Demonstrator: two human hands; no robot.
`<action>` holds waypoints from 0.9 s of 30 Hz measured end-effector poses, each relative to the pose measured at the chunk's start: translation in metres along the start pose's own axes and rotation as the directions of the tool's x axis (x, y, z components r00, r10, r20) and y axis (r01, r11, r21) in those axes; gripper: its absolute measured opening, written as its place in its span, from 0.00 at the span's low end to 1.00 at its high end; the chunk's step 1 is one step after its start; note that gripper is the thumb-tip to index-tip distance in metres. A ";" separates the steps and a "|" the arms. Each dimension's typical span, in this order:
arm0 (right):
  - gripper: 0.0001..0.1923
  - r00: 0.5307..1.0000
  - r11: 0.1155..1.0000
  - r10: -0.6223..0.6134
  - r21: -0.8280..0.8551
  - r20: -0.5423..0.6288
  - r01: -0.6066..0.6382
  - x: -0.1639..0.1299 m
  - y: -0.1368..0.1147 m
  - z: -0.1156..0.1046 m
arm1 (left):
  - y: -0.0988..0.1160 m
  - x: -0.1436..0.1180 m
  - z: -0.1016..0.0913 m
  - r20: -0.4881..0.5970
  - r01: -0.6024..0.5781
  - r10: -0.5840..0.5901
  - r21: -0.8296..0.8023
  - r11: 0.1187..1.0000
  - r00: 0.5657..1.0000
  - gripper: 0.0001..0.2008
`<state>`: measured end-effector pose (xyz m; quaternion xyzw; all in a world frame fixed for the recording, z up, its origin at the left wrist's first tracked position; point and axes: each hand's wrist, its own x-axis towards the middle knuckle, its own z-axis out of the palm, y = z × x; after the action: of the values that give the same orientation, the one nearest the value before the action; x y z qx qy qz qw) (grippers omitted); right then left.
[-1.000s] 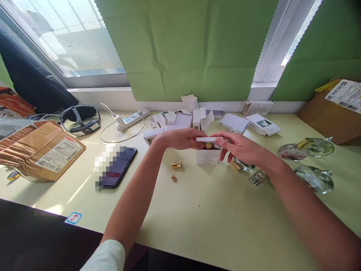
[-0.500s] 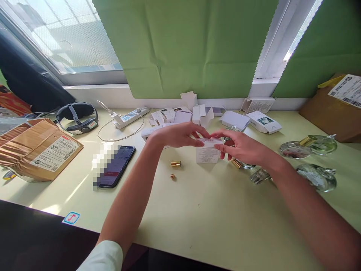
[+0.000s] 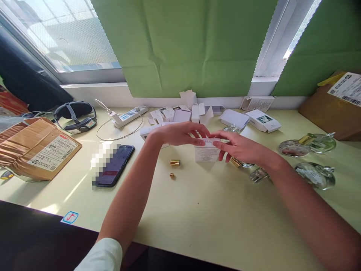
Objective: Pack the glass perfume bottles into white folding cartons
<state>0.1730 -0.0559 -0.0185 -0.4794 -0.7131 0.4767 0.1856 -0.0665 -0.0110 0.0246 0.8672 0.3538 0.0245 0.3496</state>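
A small white printed box (image 3: 207, 154) stands on the table between my two hands. My left hand (image 3: 184, 134) is closed on its upper left side, thumb near the top front edge and fingers reaching over the back. On the upper right side, my right hand (image 3: 232, 146) grips the same box with the thumb at the front edge. The fingertips meet near the back of the top, where they partly hide it. Left of the box lie a gold cylindrical cap (image 3: 175, 162) and a smaller gold ring-like piece (image 3: 172, 175). A gold-necked glass bottle (image 3: 236, 162) lies partly under my right hand.
Several glass bottles (image 3: 315, 175) lie at the right. White cartons (image 3: 263, 120) are scattered along the back near a power strip (image 3: 128, 117). A phone (image 3: 115, 167), a headset (image 3: 76, 117) and a brown parcel (image 3: 45, 150) occupy the left. A cardboard box (image 3: 335, 113) stands at far right.
The thumbs have shifted slightly on the box's top edge, and more of the printed top shows. The box stays in place; the whole view has moved a little.
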 end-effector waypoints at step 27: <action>0.14 0.670 0.982 -0.134 -0.191 -0.730 -0.011 -0.077 -0.009 -0.099 | 0.012 0.005 0.011 -0.032 0.066 -0.063 0.131 0.989 0.998 0.23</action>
<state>0.2763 -0.0738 0.0511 -0.6216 -0.6323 0.1690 0.4305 -0.0525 -0.0208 0.0230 0.8760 0.3875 0.0019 0.2872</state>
